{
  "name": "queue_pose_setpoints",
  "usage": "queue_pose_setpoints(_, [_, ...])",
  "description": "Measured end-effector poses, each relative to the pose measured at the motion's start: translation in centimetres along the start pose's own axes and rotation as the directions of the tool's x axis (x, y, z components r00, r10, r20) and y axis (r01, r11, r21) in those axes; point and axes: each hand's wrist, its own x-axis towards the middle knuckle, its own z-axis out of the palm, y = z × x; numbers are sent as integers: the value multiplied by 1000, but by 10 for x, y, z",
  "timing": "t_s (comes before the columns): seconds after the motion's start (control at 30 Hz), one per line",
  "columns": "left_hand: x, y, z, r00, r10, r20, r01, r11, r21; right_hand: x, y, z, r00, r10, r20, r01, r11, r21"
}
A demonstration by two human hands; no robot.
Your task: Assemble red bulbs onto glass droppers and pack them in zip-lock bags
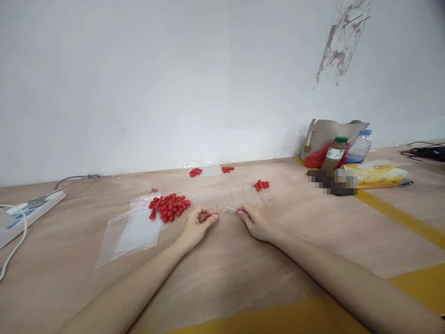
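From my end, I have a red rubber bulb [211, 216] at the centre of the view, pinched between the thumb and fingers of the left hand [195, 228], just above the brown surface [215, 287]. Facing it, a thin clear tube [231, 209] sits in the right hand [256, 223], its fingertips closed on one end while the other end points toward the bulb — the two pieces are near each other but apart.

Just beyond the hands I see a row of clear tubes [222, 198] laid side by side. At its right end, several tubes carry red bulbs [261, 185] on their far ends. To the left of the row is a heap of loose red bulbs [170, 207], partly over clear plastic bags [139, 234]. Two smaller red clusters [195, 172] lie farther back, close to the white wall [149, 83].

Outward on my left, a power strip [34, 208] lies at a slant with cables by it. On the right, a tan bag [333, 130] leans near the wall — in front of it stand a green-capped bottle [334, 155] and a blue-capped clear bottle [359, 147], with a yellow tissue pack [377, 175] nearer me. A dark item [335, 183] beside the pack is too pixelated for me to identify.
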Motion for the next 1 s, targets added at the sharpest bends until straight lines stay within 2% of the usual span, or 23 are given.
queue_pose_setpoints(0.13, [0,-6,-1,994,92,64,-94,995,20,-2,-8,-4,997,-55,57,56,998,-24])
queue_pose_setpoints(0.23, [0,-7,0,989,129,78,-136,986,95,-3,-9,-4,991,-103,88,109,992,-68])
queue_pose_setpoints(0.47, [-2,-6,0,983,100,153,-111,992,61,-4,-11,-6,988,-113,103,123,988,-95])
queue_pose_setpoints(0.6, [-1,-6,0,979,95,178,-117,987,113,-4,-14,-8,989,-87,117,98,990,-97])
queue_pose_setpoints(0.87, [-6,3,-2,948,239,211,-295,907,300,-3,-11,-9,983,-106,152,109,994,-13])
queue_pose_setpoints(1.0, [-12,6,-2,927,245,283,-337,875,346,-2,-5,-13,970,-137,201,144,989,-23])
